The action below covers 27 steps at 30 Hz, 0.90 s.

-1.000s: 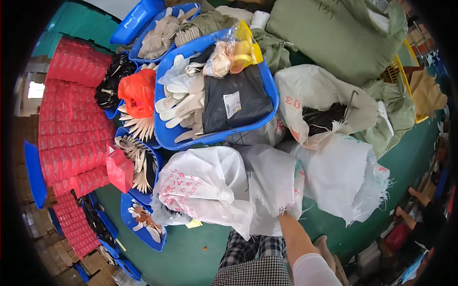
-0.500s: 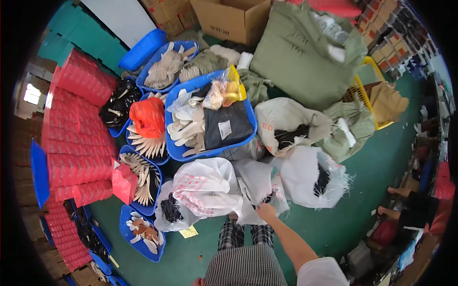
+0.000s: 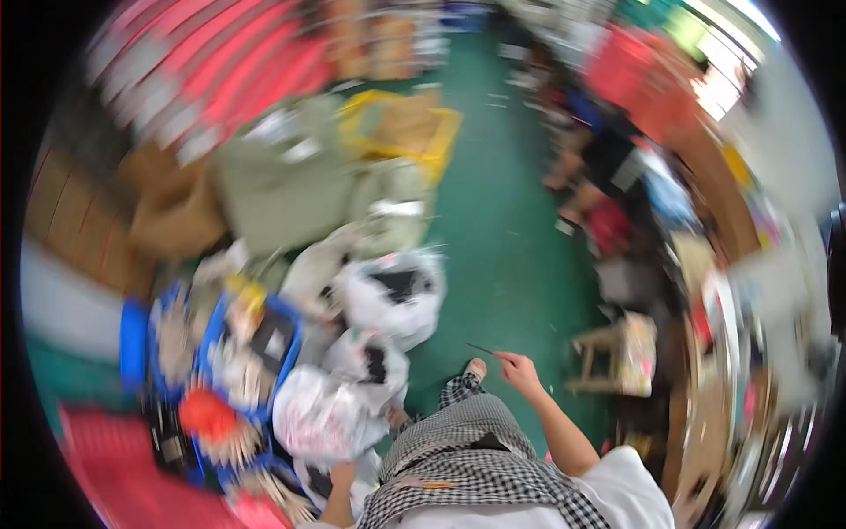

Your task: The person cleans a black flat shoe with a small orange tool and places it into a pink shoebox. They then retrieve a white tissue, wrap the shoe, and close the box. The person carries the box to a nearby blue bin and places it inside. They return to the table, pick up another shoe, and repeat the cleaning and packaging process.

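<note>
My right hand [image 3: 522, 374] is out over the green floor, fingers closed on one end of a thin dark strip [image 3: 479, 348] that points away to the left. The strip's exact kind is too small and blurred to make out. Low on the left, my left hand [image 3: 343, 477] hangs beside a white woven sack [image 3: 322, 416] with pink print; its fingers are smeared by motion. Beyond that, an open white sack [image 3: 414, 317] shows black pieces inside. Another white sack [image 3: 388, 366], also with dark contents, sits between them.
Blue tubs [image 3: 291, 370] with pale pieces and an orange-red plastic bag [image 3: 208, 414] crowd the left. Farther off are a large olive sack [image 3: 286, 185] and a yellow crate [image 3: 445, 145]. A stool [image 3: 595, 357] stands right, near a long cluttered bench [image 3: 687, 379] and a seated person [image 3: 612, 154].
My view has swung right, toward the floor and bench. My right hand has left the open sack and now holds the thin dark strip. More of my left arm shows.
</note>
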{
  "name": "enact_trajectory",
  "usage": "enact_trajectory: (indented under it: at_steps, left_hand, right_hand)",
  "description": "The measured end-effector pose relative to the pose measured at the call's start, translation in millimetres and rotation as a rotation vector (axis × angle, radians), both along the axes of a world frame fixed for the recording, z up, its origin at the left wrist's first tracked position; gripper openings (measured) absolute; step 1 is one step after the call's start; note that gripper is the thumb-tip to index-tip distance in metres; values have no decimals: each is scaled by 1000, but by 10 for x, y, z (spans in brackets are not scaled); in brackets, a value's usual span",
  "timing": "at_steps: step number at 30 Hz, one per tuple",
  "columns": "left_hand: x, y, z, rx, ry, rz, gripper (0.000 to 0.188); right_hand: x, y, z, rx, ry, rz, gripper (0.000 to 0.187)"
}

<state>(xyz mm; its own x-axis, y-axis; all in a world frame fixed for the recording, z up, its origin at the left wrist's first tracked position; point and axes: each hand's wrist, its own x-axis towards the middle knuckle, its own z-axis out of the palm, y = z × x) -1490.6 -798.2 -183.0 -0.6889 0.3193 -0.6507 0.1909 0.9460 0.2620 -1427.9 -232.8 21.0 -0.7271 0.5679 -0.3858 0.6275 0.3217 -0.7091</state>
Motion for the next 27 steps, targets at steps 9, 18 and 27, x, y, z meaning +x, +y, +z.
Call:
enact_trajectory:
  at_steps: [9, 18, 27]
  left_hand:
    - [-1031, 2401, 273, 53, -113, -291, 40]
    - [-394, 6519, 587, 398, -211, -523, 32]
    - [183, 9562, 1296, 416, -263, -661, 29]
  right_hand:
    - [2517, 1202, 613, -184, 559, -984, 36]
    - [3798, 2092, 959, -469, 510, -1036, 43]
    - [4027, 2861, 756, -643, 518, -1198, 30]
